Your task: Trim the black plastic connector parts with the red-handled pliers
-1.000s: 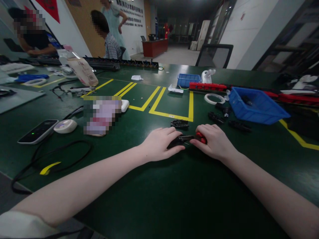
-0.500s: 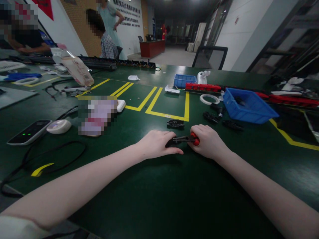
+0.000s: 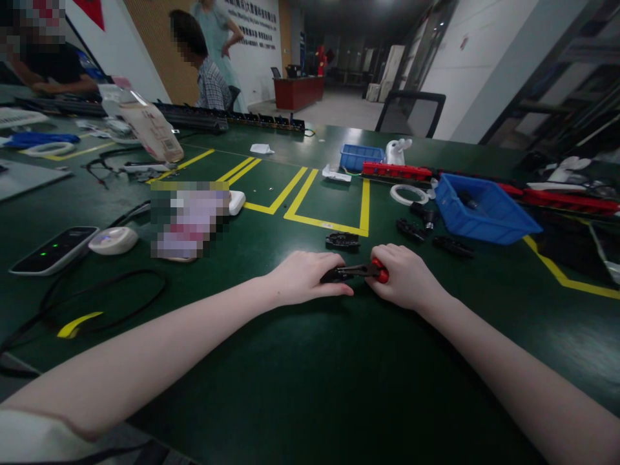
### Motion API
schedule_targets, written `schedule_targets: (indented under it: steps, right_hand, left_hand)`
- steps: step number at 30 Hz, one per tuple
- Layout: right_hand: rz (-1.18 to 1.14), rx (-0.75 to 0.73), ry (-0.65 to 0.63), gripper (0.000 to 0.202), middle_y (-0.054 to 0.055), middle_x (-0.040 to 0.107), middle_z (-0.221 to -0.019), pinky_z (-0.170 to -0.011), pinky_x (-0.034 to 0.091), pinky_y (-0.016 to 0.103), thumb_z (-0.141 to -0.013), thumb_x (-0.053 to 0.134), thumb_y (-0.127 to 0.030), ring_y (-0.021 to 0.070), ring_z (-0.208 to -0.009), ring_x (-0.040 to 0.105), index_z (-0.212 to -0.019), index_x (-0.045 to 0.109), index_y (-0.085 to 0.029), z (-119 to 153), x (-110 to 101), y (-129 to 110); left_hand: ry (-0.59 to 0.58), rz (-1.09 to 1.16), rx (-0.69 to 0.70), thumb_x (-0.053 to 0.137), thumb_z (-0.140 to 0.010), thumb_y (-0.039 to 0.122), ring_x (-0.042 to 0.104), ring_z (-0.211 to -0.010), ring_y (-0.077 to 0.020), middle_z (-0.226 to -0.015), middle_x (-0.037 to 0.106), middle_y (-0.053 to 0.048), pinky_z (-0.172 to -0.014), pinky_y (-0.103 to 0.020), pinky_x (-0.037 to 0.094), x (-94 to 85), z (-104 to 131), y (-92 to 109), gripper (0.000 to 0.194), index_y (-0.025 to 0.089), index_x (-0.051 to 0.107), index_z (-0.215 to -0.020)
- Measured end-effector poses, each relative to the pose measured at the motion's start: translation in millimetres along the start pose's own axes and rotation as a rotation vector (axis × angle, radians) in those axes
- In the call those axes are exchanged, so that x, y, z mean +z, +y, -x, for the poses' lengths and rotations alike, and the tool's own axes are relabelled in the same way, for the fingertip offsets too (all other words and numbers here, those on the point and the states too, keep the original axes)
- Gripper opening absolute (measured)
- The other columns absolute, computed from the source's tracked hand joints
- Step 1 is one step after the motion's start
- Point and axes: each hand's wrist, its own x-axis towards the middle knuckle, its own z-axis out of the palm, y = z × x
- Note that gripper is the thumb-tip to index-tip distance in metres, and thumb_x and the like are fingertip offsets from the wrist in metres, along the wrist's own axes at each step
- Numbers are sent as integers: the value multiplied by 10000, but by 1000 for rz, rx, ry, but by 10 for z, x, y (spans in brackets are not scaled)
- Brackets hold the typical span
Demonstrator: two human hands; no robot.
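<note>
My right hand (image 3: 400, 274) is closed around the red handles of a pair of pliers (image 3: 361, 270), whose metal jaws point left. Those jaws meet a small black part (image 3: 334, 276) that my left hand (image 3: 307, 278) grips between fingers and thumb. Just beyond my hands a similar black part (image 3: 342, 241) lies on the green table. More black parts (image 3: 411, 229) rest to the right, near a blue bin (image 3: 484, 216). My fingers hide much of the held part and of the plier handles.
On the left lie a phone (image 3: 191, 223), a white round device (image 3: 113, 240), a screen device (image 3: 54, 250) and a looped black cable (image 3: 162, 284). A bottle (image 3: 150, 126) leans behind them. A tape roll (image 3: 409, 194) and red strips (image 3: 397, 172) are at the right back. Other people are beyond the table.
The view has shifted very slightly. Both hands keep their hold, with the pliers still at the black part.
</note>
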Motion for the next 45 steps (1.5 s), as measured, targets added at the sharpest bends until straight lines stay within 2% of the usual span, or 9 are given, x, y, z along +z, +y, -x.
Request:
schedule_targets:
  steps: [4,9,16,20,30,35,45]
  right_hand:
    - [-4,13,-2,128,54,557,-713,-604,364,307,-713,522,-266,196,-667,494,-709,405,-213,-8,-8,-4]
    - [1,20,3,128,53,548,-707,-603,360,307,-707,517,-265,194,-659,488,-704,400,-214,-11,0,-6]
    - [7,16,-2,124,56,552,-708,-594,355,305,-718,517,-265,191,-652,477,-703,406,-212,-5,-6,-13]
    - [10,14,-2,124,60,555,-718,-601,361,309,-720,521,-265,192,-658,477,-711,411,-210,0,-9,-12]
    - [4,-10,-34,127,47,558,-714,-614,372,308,-711,537,-259,192,-663,497,-712,418,-215,-10,-20,-4]
    - [2,-17,-55,125,52,562,-723,-617,374,307,-716,538,-266,192,-667,501,-723,427,-210,-14,-31,-7]
    - [-6,2,-45,121,52,567,-728,-610,369,303,-722,535,-274,189,-668,495,-724,435,-207,-6,-29,5]
  left_hand:
    - [46,-98,-20,494,-866,565,608,-700,-161,-901,654,-13,-569,-240,409,26,-10,4,413,177,552,-995]
    - [75,-242,-16,473,-858,600,620,-694,-197,-884,667,-43,-587,-274,419,39,-16,25,471,157,559,-993]
    - [-87,85,-36,516,-861,549,587,-619,-152,-762,636,-13,-532,-231,388,-45,-28,4,405,151,585,-886]
    - [-127,191,-46,521,-868,526,574,-604,-146,-734,622,-9,-536,-234,386,-81,-41,3,389,144,589,-867]
    - [-119,91,-2,489,-876,540,576,-657,-166,-790,626,-26,-551,-238,379,-75,-13,-6,396,158,577,-928]
    - [-155,119,55,461,-918,439,585,-710,-166,-836,628,-39,-604,-247,411,-129,16,-25,316,151,566,-994]
    - [-90,32,-21,515,-890,440,622,-850,-189,-1032,643,-54,-674,-268,455,-43,17,-16,360,176,523,-1136]
